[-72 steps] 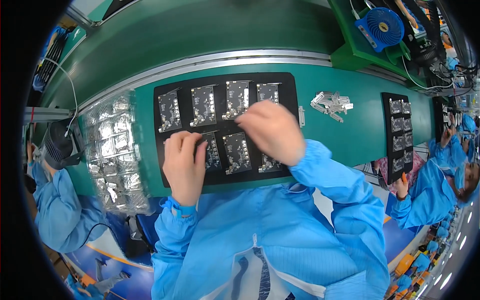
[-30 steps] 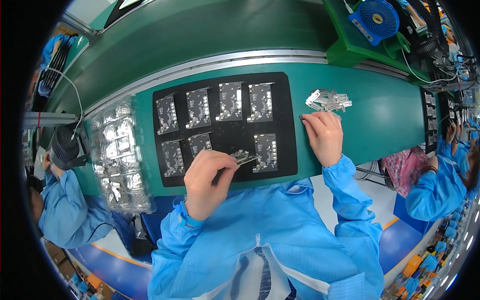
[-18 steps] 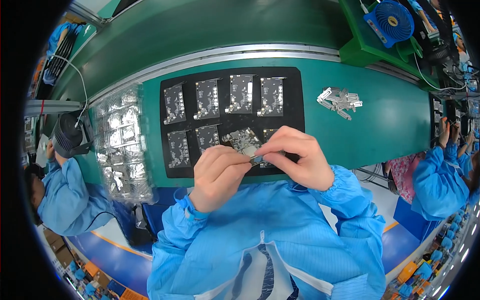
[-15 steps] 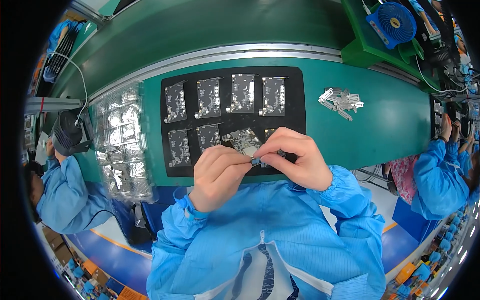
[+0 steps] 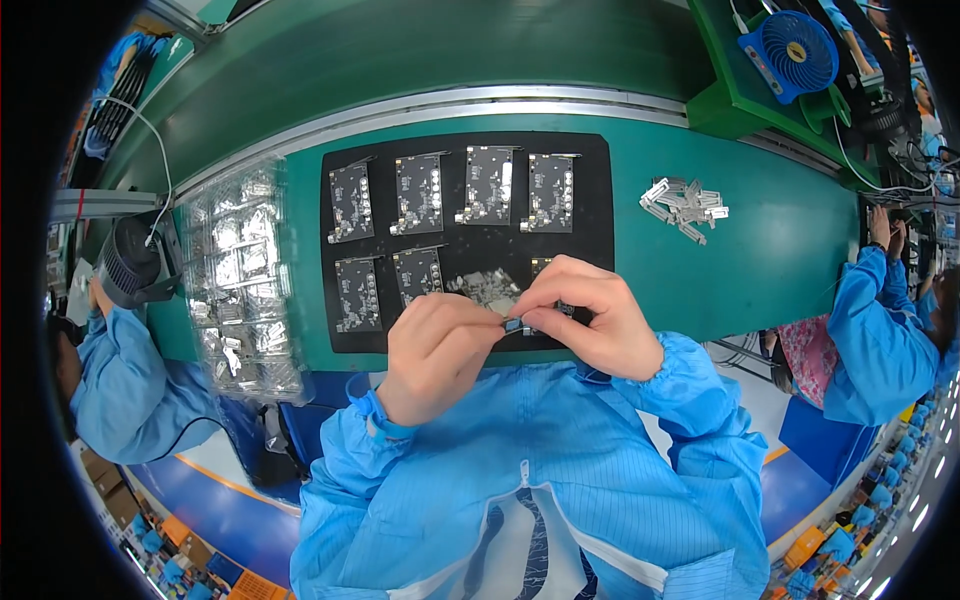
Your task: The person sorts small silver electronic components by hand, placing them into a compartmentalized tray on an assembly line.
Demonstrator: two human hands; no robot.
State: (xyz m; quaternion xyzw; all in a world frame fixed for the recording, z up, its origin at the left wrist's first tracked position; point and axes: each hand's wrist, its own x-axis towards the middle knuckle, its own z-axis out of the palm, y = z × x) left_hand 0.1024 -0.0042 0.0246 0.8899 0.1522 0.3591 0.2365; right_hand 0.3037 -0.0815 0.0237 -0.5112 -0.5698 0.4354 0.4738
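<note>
A circuit board (image 5: 487, 288), blurred by motion, is held between my two hands just above the near edge of a black mat (image 5: 450, 246). My left hand (image 5: 437, 345) pinches its left side, thumb and fingers together. From the right, my right hand (image 5: 592, 318) grips the board's near edge by a small blue and silver part (image 5: 513, 324), with thumb and forefinger closed. My fingers hide much of this edge. Several dark circuit boards lie in two rows on the mat, among them one at the far left (image 5: 350, 203) and one at the far right (image 5: 550, 193); the near row is partly covered by my hands.
Right of the mat lies a loose pile of silver metal brackets (image 5: 685, 205). On the left is a clear plastic tray (image 5: 243, 290) with metal parts in it. A dark fan (image 5: 137, 262) stands beyond it; a blue fan (image 5: 793, 55) sits on a green shelf. Co-workers sit at both sides.
The held board has tilted, its face now flatter to view and smeared by motion. Both hands keep nearly the same place and grip. At the right, a co-worker's arms have shifted.
</note>
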